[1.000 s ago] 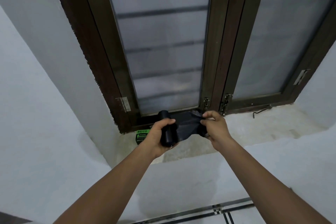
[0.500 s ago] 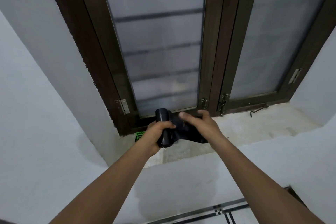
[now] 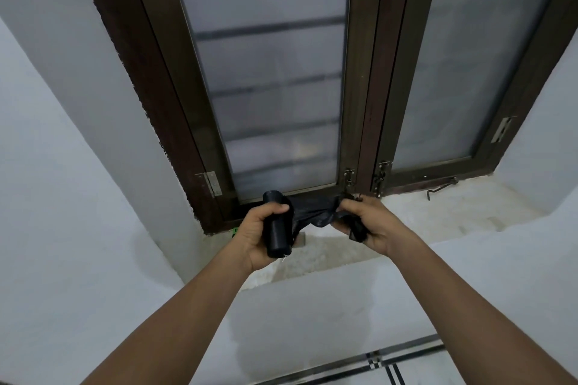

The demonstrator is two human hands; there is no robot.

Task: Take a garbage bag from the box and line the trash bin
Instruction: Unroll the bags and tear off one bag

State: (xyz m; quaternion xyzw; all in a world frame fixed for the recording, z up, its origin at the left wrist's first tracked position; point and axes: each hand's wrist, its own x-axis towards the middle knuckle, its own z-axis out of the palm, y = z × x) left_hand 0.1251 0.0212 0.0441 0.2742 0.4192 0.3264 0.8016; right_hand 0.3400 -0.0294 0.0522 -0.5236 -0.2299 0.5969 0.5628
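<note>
My left hand [image 3: 259, 234] grips a black roll of garbage bags [image 3: 276, 237], held upright above the window sill. A stretch of black garbage bag [image 3: 312, 212] runs from the roll to my right hand [image 3: 372, 225], which pinches its bunched free end. The bag is pulled taut between the two hands. The green garbage bag box [image 3: 234, 231] lies on the sill behind my left hand, with only a sliver of it showing. No trash bin is in view.
A pale stone window sill [image 3: 438, 209] lies under my hands. Behind it stands a dark wooden window frame [image 3: 369, 103] with frosted panes and latches. A metal hook [image 3: 441, 189] rests on the sill at the right. White walls flank the recess.
My right hand has pulled away to the right, drawing more bag off the roll. My left hand now hides most of the green box.
</note>
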